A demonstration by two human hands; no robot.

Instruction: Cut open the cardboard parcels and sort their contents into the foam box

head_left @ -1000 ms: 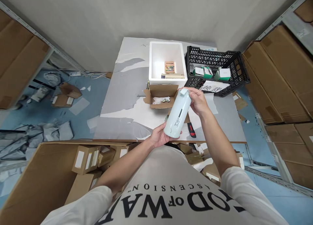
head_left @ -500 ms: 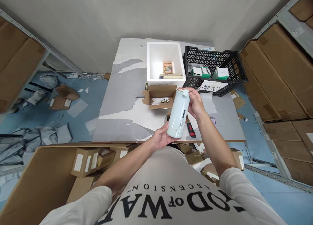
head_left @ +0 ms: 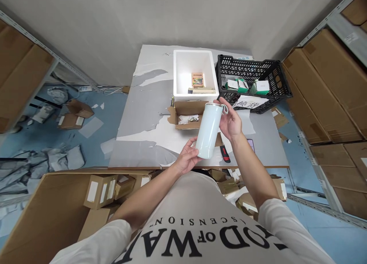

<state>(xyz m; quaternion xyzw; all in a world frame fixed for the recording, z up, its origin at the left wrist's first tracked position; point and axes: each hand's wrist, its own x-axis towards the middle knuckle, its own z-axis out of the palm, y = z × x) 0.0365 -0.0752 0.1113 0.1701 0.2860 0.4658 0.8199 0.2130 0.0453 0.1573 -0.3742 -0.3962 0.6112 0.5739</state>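
A pale blue bottle (head_left: 209, 132) is held tilted above the table's front part, its plain side facing me and a small strap loop at its top right. My left hand (head_left: 187, 157) supports the bottle's lower end with curled fingers. My right hand (head_left: 231, 120) grips it near the top, by the loop; some of its fingers are behind the bottle. Just left of the bottle stands an open cardboard box (head_left: 187, 124) with crumpled paper (head_left: 188, 119) inside. Below my right hand lies a red and black utility knife (head_left: 225, 154).
Behind the box stands a white foam bin (head_left: 175, 74) with small boxes in it. To its right is a black plastic crate (head_left: 283, 78) holding green and white boxes. A phone (head_left: 250, 144) lies right of my forearm. A large carton (head_left: 37, 214) with parcels is below the table edge.
The bottle has turned about its length: its printed side no longer shows, and the loop now points right. My fingers have shifted on it.
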